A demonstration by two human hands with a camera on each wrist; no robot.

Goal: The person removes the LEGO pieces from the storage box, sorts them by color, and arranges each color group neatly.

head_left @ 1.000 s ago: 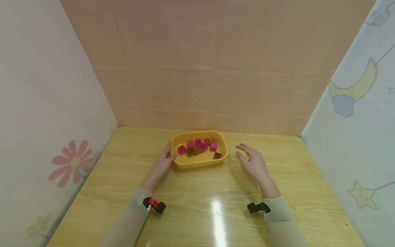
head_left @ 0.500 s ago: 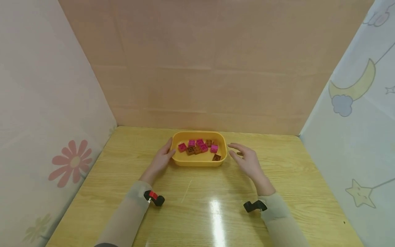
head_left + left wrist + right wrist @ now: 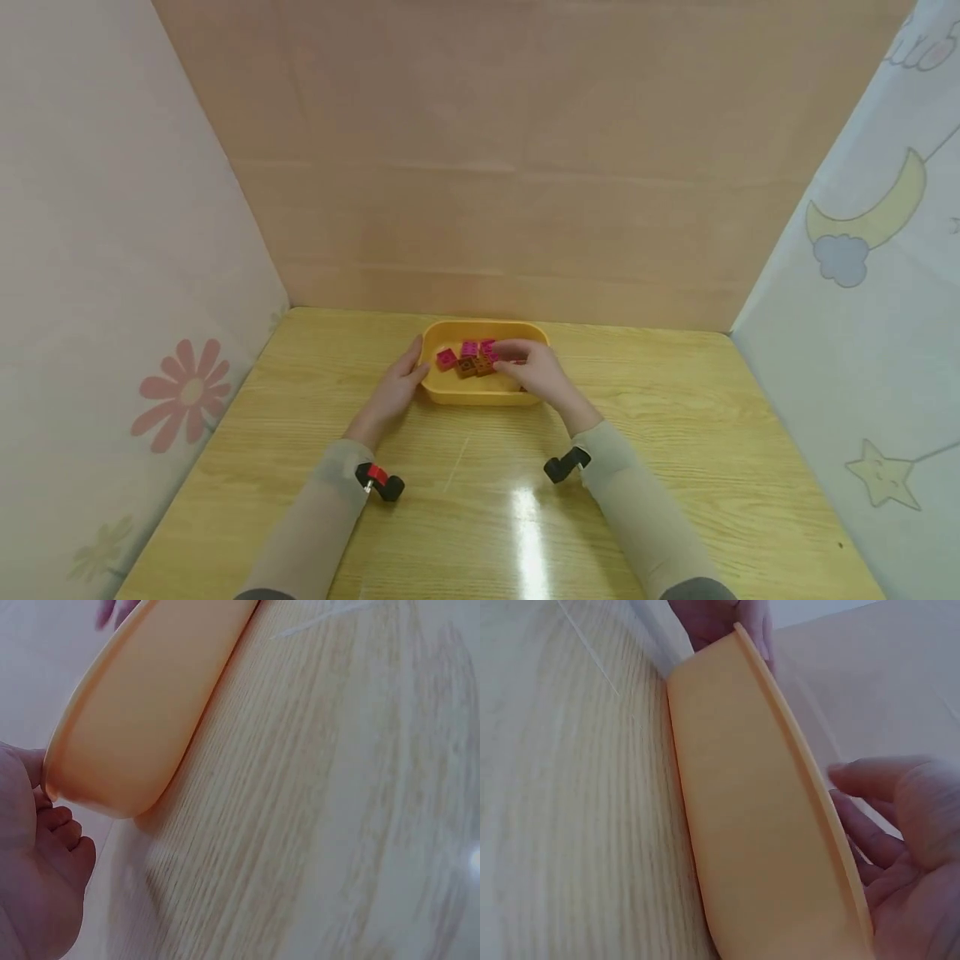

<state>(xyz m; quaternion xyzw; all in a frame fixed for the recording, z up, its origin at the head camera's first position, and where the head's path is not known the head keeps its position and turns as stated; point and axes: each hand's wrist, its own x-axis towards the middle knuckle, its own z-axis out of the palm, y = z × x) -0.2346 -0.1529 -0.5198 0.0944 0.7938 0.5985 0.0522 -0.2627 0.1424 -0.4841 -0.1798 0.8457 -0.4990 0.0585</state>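
A shallow yellow plastic tray (image 3: 480, 399) rests on the wooden table, with several pink toy bricks (image 3: 447, 359) and brown toy bricks (image 3: 467, 367) inside. My left hand (image 3: 392, 398) holds the tray's left end, thumb at the rim and fingers around the outside, as the left wrist view also shows. Over the tray's right half is my right hand (image 3: 543, 377), its fingers reaching down among the bricks and covering some of them. Thumb and fingers of the right hand (image 3: 922, 832) look apart in the right wrist view; the tray wall (image 3: 750, 780) hides the bricks there.
The light wooden table (image 3: 465, 500) reaches back to a plain tan backdrop (image 3: 480, 167). Printed white panels stand at the left (image 3: 97, 250) and right (image 3: 892, 350). Both sleeves (image 3: 315, 517) carry black wrist mounts (image 3: 567, 465).
My right hand has moved left, from beside the tray to above its right half. The tray has turned slightly and straightened, while my left hand keeps hold of its left end.
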